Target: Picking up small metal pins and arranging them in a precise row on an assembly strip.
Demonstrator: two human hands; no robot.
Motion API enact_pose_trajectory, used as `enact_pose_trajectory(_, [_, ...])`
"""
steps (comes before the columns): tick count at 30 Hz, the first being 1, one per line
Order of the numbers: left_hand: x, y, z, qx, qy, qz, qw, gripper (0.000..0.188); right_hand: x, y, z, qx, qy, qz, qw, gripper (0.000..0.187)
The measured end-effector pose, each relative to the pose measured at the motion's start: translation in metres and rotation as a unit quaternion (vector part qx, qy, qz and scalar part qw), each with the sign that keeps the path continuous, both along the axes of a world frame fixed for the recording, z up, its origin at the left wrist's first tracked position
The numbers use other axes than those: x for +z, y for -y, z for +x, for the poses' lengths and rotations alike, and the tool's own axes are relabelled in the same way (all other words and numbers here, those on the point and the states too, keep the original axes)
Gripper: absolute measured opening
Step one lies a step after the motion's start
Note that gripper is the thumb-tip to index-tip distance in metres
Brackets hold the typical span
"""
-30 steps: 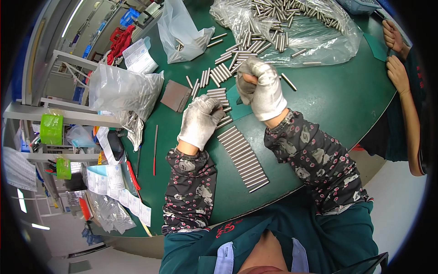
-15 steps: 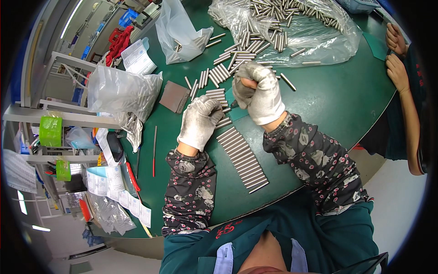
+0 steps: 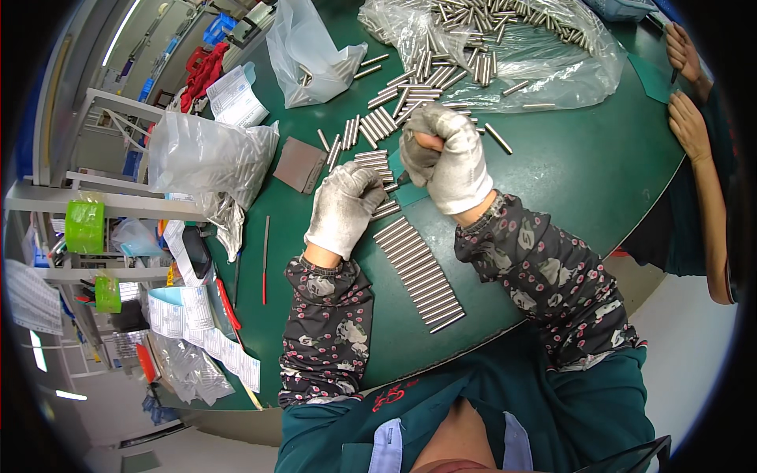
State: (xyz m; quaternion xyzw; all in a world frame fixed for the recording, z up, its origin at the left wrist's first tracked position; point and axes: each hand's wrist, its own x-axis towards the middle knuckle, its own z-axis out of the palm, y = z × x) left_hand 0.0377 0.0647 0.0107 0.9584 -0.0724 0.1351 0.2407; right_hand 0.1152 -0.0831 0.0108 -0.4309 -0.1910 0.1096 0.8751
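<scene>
My left hand [image 3: 344,206], in a white work glove, is closed with its fingertips at the end of a short metal pin [image 3: 391,188]. To its right, my gloved right hand [image 3: 453,162] is curled tight around a slim dark-tipped tool [image 3: 404,179], most of it hidden in the fist; the tip points toward the pin. Bare thumb skin shows through this glove. Beneath the tip lies a green sheet [image 3: 412,194]. Several pins form a stack [image 3: 373,160] just beyond my left fingers. Nearer me, a neat slanting row of pins [image 3: 419,272] lies side by side.
Loose pins spill from a clear plastic bag [image 3: 544,79] at the far side. A brown block [image 3: 300,165] and filled plastic bags [image 3: 213,158] stand left. A file with a red handle [image 3: 265,260] lies near papers [image 3: 205,323]. Another person's hands [image 3: 689,126] are at the right edge.
My two hands stay almost in place, with only a slight shift of the view. At the right edge, the other person's upper hand has opened out a little, showing a dark pen-like thing.
</scene>
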Motion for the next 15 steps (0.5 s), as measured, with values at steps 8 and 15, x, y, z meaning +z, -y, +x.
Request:
enact_pose_trajectory(8, [0.0,0.0,0.002,0.02,-0.007,0.004,1.0,0.014,0.007,-0.001,-0.008,0.015,0.104,-0.032,0.994,0.035])
enact_pose_trajectory(15, [0.001,0.001,0.003,0.005,-0.003,0.009,1.0,0.015,0.005,-0.006,-0.006,-0.042,0.111,-0.071,0.99,0.033])
